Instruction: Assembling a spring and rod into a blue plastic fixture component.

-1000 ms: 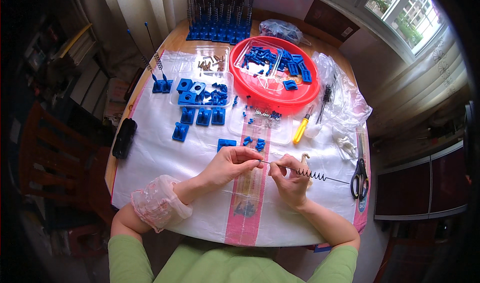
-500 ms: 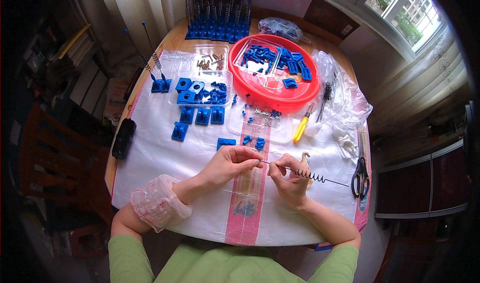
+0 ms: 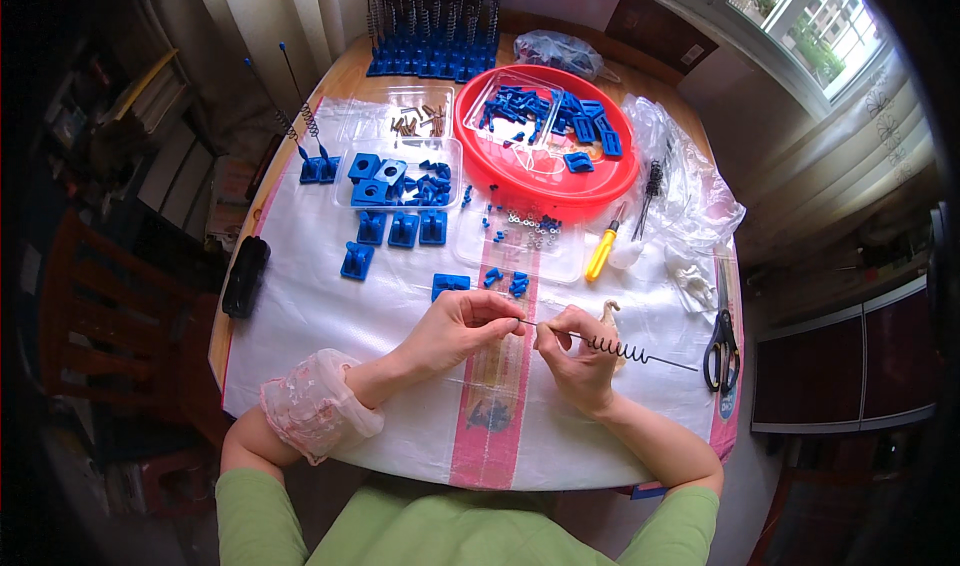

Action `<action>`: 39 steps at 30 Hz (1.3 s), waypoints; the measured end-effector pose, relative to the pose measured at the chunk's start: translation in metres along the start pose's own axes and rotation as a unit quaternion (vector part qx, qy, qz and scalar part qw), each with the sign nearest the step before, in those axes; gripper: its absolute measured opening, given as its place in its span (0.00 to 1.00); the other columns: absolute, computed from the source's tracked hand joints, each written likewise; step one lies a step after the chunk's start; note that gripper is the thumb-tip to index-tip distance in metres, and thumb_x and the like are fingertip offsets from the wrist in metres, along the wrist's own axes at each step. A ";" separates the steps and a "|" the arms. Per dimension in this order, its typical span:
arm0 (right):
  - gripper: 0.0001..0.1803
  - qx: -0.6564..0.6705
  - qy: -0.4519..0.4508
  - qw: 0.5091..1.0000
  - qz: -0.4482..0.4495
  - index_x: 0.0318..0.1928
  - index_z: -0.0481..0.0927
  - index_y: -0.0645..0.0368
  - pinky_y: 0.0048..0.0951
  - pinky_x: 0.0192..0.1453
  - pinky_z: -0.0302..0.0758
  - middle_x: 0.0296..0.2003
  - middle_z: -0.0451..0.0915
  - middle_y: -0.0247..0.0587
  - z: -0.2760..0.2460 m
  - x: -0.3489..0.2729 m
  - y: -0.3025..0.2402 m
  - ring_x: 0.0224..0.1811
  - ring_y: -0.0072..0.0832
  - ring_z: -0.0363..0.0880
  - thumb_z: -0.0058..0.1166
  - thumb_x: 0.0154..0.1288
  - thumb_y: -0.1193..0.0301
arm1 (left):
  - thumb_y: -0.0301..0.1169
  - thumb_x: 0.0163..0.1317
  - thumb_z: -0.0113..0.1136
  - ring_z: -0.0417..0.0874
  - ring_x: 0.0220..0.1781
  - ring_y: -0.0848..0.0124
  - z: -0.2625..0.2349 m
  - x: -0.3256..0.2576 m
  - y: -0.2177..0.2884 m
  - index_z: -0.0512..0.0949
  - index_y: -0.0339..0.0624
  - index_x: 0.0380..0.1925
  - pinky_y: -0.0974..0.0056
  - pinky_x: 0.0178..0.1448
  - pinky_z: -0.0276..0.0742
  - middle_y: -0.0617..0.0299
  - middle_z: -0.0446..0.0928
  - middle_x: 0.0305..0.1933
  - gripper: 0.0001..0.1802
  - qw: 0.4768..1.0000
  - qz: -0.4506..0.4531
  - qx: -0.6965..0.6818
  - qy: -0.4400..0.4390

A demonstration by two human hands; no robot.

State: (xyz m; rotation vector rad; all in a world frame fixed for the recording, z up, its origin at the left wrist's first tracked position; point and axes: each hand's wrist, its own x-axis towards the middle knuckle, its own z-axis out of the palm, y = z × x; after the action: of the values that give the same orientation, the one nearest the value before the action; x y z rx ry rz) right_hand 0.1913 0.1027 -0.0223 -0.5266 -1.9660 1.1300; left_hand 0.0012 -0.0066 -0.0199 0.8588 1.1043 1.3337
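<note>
Over the front middle of the table, my right hand is closed round the straight part of a black spring wire. Its coiled section and straight tail stick out to the right of that hand. At the wire's thin left end, the thumb and fingertips of my left hand are pinched together; whether a small part is also between them cannot be made out. Just beyond my left hand lie a blue square base and several small blue pieces. More blue bases stand in a group farther left.
A red round tray holds blue parts, beside clear plastic boxes. A yellow-handled screwdriver, black scissors and crumpled plastic lie right. A black case sits left. Finished-looking spring stands fill the back.
</note>
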 end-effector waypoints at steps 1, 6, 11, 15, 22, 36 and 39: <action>0.07 -0.003 -0.001 1.000 -0.002 0.31 0.82 0.60 0.24 0.30 0.68 0.23 0.78 0.32 0.000 0.000 0.000 0.25 0.18 0.72 0.70 0.61 0.80 | 0.28 0.76 0.65 0.89 0.53 0.77 0.000 0.000 0.000 0.85 0.38 0.54 0.73 0.54 0.81 0.61 0.89 0.49 0.11 1.000 -0.001 0.000 -0.001; 0.07 -0.007 -0.004 1.000 -0.001 0.31 0.82 0.61 0.23 0.31 0.68 0.23 0.78 0.31 -0.001 0.001 -0.002 0.25 0.17 0.71 0.68 0.61 0.82 | 0.28 0.76 0.65 0.89 0.53 0.77 0.001 -0.001 0.006 0.85 0.38 0.55 0.72 0.56 0.82 0.61 0.89 0.50 0.12 1.000 -0.013 -0.003 -0.002; 0.07 0.001 0.001 1.000 0.001 0.31 0.82 0.60 0.24 0.30 0.68 0.23 0.78 0.32 0.000 0.001 0.001 0.25 0.18 0.71 0.70 0.60 0.80 | 0.28 0.76 0.65 0.88 0.52 0.78 0.000 0.001 -0.001 0.85 0.38 0.55 0.74 0.51 0.80 0.61 0.89 0.49 0.12 1.000 0.003 -0.006 -0.003; 0.07 -0.007 -0.001 1.000 -0.006 0.31 0.82 0.60 0.24 0.30 0.68 0.23 0.78 0.32 0.000 0.001 0.000 0.25 0.18 0.72 0.70 0.60 0.80 | 0.29 0.76 0.64 0.88 0.51 0.79 0.001 -0.001 0.006 0.85 0.39 0.54 0.75 0.49 0.80 0.62 0.89 0.49 0.11 1.000 -0.018 0.002 -0.001; 0.07 -0.005 -0.002 1.000 -0.011 0.31 0.82 0.61 0.23 0.30 0.68 0.24 0.78 0.32 0.000 0.001 0.001 0.25 0.18 0.72 0.70 0.61 0.80 | 0.29 0.76 0.64 0.87 0.48 0.83 0.000 0.001 0.000 0.85 0.40 0.54 0.77 0.43 0.77 0.63 0.90 0.47 0.11 1.000 0.003 -0.004 0.000; 0.07 0.009 -0.012 1.000 -0.005 0.31 0.82 0.60 0.24 0.30 0.68 0.24 0.79 0.33 -0.001 0.002 0.002 0.25 0.18 0.72 0.69 0.62 0.80 | 0.28 0.77 0.63 0.88 0.50 0.77 -0.005 0.002 0.000 0.85 0.38 0.54 0.73 0.52 0.81 0.60 0.89 0.47 0.11 1.000 -0.025 -0.016 -0.009; 0.07 0.007 -0.011 1.000 -0.010 0.32 0.82 0.60 0.24 0.30 0.69 0.25 0.79 0.33 -0.001 0.001 0.001 0.25 0.19 0.72 0.70 0.62 0.80 | 0.28 0.77 0.63 0.89 0.51 0.76 -0.006 0.002 0.000 0.85 0.37 0.53 0.71 0.54 0.82 0.60 0.89 0.48 0.10 0.999 -0.035 -0.016 -0.014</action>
State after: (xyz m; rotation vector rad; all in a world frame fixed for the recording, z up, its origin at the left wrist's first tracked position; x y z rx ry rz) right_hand 0.1911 0.1048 -0.0226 -0.4874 -1.9764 1.1400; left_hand -0.0051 -0.0049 -0.0220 0.8055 1.0793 1.2759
